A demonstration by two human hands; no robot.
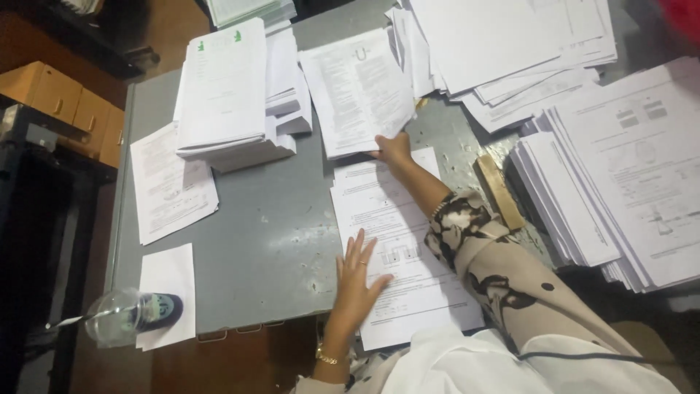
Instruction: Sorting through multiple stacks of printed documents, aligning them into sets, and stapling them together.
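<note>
A tall paper stack (pixel 226 91) lies left of the printed sheets (pixel 357 91); a cup (pixel 120 315) sits nearest.

right hand (pixel 394 149) gripping printed sheet (pixel 357 91), grey table (pixel 270 233)
</note>
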